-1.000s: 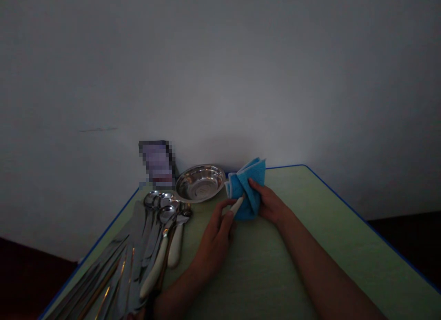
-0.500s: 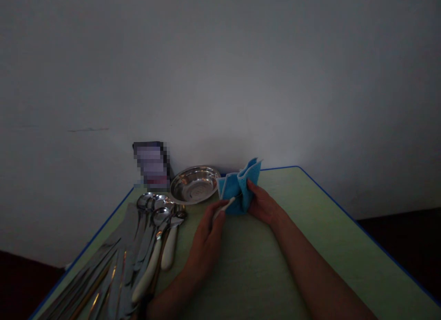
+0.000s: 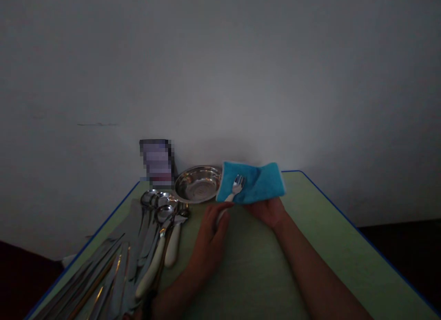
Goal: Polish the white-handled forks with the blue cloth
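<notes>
My left hand (image 3: 212, 232) is closed round the pale handle of a fork (image 3: 237, 185), whose metal tines point up and away from me. Behind the tines, a blue cloth (image 3: 263, 184) with a light edge lies spread out over my right hand (image 3: 267, 210). That hand supports the cloth from beneath, and most of its fingers are hidden by it. The fork's head rests against or just in front of the cloth; I cannot tell which.
A shiny metal bowl (image 3: 198, 185) stands by the wall, left of the cloth. Several spoons (image 3: 164, 214) and knives (image 3: 119, 274) lie along the left of the green table (image 3: 248, 274). A phone-like device (image 3: 158, 163), its screen blurred, leans on the wall.
The cloth was folded around the fork's head. Now it is opened out flat, and the tines show. My right hand has moved underneath it; my left hand keeps hold of the handle.
</notes>
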Demonstrator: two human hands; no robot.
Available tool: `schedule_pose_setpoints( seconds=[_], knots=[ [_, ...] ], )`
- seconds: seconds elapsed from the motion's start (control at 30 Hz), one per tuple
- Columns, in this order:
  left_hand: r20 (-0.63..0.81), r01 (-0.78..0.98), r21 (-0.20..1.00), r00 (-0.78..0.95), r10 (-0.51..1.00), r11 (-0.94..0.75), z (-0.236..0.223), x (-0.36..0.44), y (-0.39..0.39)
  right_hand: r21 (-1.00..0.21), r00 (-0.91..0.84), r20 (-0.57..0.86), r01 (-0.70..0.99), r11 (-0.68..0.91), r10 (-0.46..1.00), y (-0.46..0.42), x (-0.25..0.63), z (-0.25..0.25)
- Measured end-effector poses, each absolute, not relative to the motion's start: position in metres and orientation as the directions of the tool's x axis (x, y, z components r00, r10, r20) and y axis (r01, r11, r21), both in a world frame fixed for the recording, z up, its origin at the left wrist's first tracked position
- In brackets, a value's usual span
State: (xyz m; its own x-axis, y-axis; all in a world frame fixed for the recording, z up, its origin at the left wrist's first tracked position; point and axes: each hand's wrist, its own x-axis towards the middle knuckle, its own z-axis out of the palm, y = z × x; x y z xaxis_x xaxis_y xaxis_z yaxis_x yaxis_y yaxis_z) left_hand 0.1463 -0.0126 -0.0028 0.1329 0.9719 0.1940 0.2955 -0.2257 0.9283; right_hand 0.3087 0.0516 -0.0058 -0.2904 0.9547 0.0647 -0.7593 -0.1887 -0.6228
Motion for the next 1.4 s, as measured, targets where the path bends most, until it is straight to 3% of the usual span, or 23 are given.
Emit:
schedule_pose_setpoints(
  seconds=[0.13, 0.33, 0.53, 0.7, 1.03, 1.2, 1.4],
  knots=[
    [0.25, 0.358, 0.875, 0.244, 0.937, -0.327, -0.009, 0.147, -0.012, -0.686, -0.32, 0.003, -0.69, -0.23, 0.948, 0.048, 0.301, -0.015],
    [0.21, 0.366, 0.862, 0.373, 0.904, -0.351, -0.009, 0.148, -0.017, -0.788, -0.177, -0.059, -0.595, -0.154, 0.982, 0.044, 0.295, -0.022],
    [0.046, 0.305, 0.943, 0.271, 0.961, -0.131, -0.005, 0.151, -0.017, -0.736, -0.01, -0.112, -0.671, -0.09, 0.994, 0.049, 0.294, -0.021],
    [-0.004, 0.471, 0.86, 0.389, 0.921, -0.195, -0.001, 0.152, -0.019, -0.734, 0.021, -0.179, -0.669, -0.12, 0.984, 0.052, 0.295, -0.023],
    [0.006, 0.497, 0.845, 0.355, 0.935, -0.195, -0.005, 0.151, -0.018, -0.819, -0.178, -0.056, -0.555, -0.147, 0.982, 0.05, 0.298, -0.027],
    [-0.003, 0.535, 0.806, 0.434, 0.901, -0.254, 0.0, 0.152, -0.018, -0.794, -0.09, -0.115, -0.59, -0.146, 0.989, 0.052, 0.295, -0.028],
    [-0.046, 0.464, 0.867, 0.438, 0.898, -0.182, 0.003, 0.153, -0.02, -0.692, -0.02, -0.215, -0.702, -0.167, 0.976, 0.057, 0.296, -0.025]
  ],
)
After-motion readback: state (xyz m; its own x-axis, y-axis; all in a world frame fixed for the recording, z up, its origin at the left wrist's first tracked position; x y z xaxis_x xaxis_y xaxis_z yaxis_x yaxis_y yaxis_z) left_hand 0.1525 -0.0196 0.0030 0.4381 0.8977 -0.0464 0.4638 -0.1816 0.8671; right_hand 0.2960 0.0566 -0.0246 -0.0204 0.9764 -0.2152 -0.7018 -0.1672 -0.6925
